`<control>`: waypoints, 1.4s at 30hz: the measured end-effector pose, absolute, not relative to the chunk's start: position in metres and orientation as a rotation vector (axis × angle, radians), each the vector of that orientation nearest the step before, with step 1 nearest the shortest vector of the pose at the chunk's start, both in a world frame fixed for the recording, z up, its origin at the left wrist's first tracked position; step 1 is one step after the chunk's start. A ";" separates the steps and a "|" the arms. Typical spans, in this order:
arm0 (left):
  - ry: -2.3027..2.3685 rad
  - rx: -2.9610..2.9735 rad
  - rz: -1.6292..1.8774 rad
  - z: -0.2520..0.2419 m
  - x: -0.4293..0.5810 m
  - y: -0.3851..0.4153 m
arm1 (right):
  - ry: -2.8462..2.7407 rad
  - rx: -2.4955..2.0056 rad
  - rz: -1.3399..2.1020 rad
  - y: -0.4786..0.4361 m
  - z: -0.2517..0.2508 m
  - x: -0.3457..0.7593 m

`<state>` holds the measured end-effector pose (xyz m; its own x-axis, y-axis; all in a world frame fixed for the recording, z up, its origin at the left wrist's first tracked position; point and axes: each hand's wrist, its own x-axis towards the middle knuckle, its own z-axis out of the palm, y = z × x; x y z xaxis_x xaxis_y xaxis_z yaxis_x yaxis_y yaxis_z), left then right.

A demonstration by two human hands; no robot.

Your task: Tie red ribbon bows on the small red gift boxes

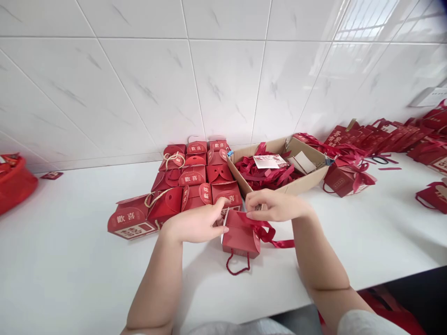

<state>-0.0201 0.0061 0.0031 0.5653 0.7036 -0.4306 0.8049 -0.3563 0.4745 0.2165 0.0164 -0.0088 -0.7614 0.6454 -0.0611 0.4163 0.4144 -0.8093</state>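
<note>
A small red gift box lies on the white table in front of me, its dark red cord handle hanging toward me. My left hand grips the box's left side, thumb on the near face and fingers at the far edge. Across the top runs a shiny red ribbon, looped at the right with a loose end trailing on the table. My right hand pinches at the ribbon by the box's upper right; the fingertips are partly hidden.
Left of centre stand rows of closed red boxes. Behind my right hand sits an open cardboard box of ribbons and cards. Farther right are a ribboned box, black scissors and more red boxes. At far left is a red bag.
</note>
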 end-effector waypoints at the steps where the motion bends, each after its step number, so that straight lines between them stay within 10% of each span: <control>1: 1.193 2.133 -0.217 0.003 -0.020 0.006 | -2.469 -0.941 1.221 0.019 -0.012 0.211; 42: 1.133 2.059 -0.226 0.006 -0.024 0.009 | -2.477 -0.993 1.267 0.022 -0.031 0.179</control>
<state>-0.0242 0.0088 0.0057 0.5903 0.6488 -0.4801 0.7832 -0.3166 0.5351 0.1790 0.0219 -0.0313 -0.7586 0.6385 -0.1294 0.4785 0.4113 -0.7758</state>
